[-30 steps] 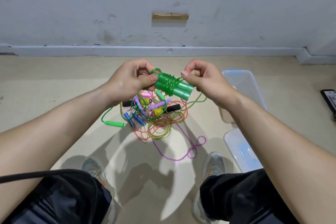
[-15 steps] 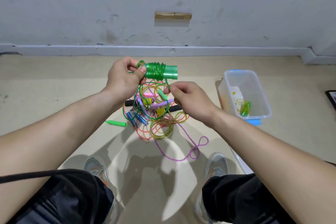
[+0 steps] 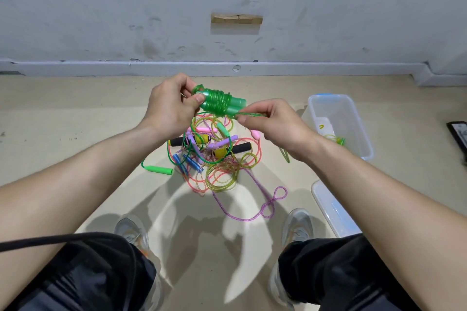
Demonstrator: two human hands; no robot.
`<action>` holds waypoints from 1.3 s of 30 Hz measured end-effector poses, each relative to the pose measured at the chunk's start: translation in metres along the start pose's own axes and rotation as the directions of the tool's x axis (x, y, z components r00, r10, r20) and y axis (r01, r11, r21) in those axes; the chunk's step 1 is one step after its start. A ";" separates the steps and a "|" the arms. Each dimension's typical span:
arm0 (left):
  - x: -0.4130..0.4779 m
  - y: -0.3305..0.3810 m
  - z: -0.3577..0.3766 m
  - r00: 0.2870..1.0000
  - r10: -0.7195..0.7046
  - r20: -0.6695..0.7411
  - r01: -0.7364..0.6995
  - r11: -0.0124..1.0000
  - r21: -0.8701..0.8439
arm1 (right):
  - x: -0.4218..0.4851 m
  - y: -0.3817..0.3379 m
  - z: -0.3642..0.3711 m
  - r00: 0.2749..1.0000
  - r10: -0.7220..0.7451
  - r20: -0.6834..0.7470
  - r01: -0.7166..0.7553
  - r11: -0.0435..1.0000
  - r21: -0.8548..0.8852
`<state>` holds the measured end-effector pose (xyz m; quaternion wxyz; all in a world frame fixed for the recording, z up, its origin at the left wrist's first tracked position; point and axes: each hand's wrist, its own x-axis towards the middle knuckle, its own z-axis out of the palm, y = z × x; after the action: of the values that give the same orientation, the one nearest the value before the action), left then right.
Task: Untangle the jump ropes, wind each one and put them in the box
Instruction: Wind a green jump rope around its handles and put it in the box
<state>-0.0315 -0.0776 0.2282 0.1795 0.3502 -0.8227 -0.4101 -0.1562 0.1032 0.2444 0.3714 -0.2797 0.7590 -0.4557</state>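
Two hands busy: left hand (image 3: pixel 169 108) gripping wound green rope (image 3: pixel 217 102); right hand (image 3: pixel 273 126) pinching its loose end (image 3: pixel 249 115); may unwind if dropped.

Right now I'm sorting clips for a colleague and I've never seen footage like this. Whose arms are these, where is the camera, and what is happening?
There is no machine here. A person wears a wide-angle camera on the head, looking forward and down, so you see their own arms, knees and shoes. The left hand grips a green jump rope whose cord is wound round its two handles. The right hand pinches the loose end of that cord. Below the hands, on the floor, lies a tangle of other ropes in pink, yellow, purple and green, with assorted handles. To the right stands a clear plastic box with one wound rope already inside. What looks like its lid lies on the floor nearer the person.
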 end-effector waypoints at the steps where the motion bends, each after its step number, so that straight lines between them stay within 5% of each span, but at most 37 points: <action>1: -0.001 0.000 0.001 1.000 0.021 0.001 -0.021 1.000 0.022 | -0.001 0.000 0.001 1.000 0.001 0.012 -0.001 1.000 -0.005; 4: -0.004 0.000 0.002 0.996 0.092 0.017 -0.094 0.989 0.114 | -0.001 0.000 0.003 0.999 -0.040 -0.002 0.039 0.990 -0.137; 7: -0.006 0.001 0.003 0.991 0.117 0.066 -0.126 0.981 0.151 | 0.004 0.004 0.003 0.976 -0.220 0.001 0.193 0.852 -0.487; 9: -0.008 0.002 0.002 0.985 0.132 0.112 -0.147 0.979 0.144 | 0.008 0.007 0.001 0.958 -0.281 -0.061 0.212 0.834 -0.510; 13: -0.009 0.005 0.000 0.984 0.088 0.153 -0.089 0.996 -0.004 | 0.014 0.012 -0.003 0.937 -0.278 -0.210 0.178 0.900 -0.398; 18: -0.007 -0.002 -0.001 0.982 -0.033 0.188 0.091 0.947 -0.307 | 0.014 0.018 0.005 0.956 -0.012 -0.295 0.028 0.998 0.048; 24: -0.014 -0.001 0.006 0.973 -0.101 0.207 0.185 0.880 -0.437 | 0.010 0.010 0.005 0.964 0.262 -0.051 -0.203 0.844 0.497; 31: -0.011 0.006 0.012 0.932 -0.251 0.262 0.339 0.860 -0.382 | 0.011 0.012 0.008 0.941 0.334 -0.060 -0.262 0.826 0.500; 33: -0.011 0.006 0.011 0.964 -0.210 0.165 0.240 0.951 -0.194 | 0.012 0.011 0.009 0.944 0.327 -0.054 -0.264 0.841 0.472; 35: -0.017 0.012 0.008 0.990 0.014 0.137 -0.017 1.000 0.019 | 0.012 0.010 0.010 0.952 0.305 -0.031 -0.261 0.859 0.440; 37: -0.024 0.018 0.008 0.956 0.176 0.233 -0.212 0.967 0.140 | 0.011 0.009 0.014 0.961 0.278 -0.006 -0.254 0.887 0.386; 39: -0.027 0.018 0.009 0.914 0.157 0.374 -0.236 0.956 0.175 | 0.009 0.008 0.017 0.965 0.263 0.014 -0.252 0.907 0.338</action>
<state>-0.0261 -0.0455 0.2369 0.0288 0.2027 -0.9124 -0.3544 -0.1477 0.0916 0.2295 0.4584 -0.1022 0.7059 -0.5302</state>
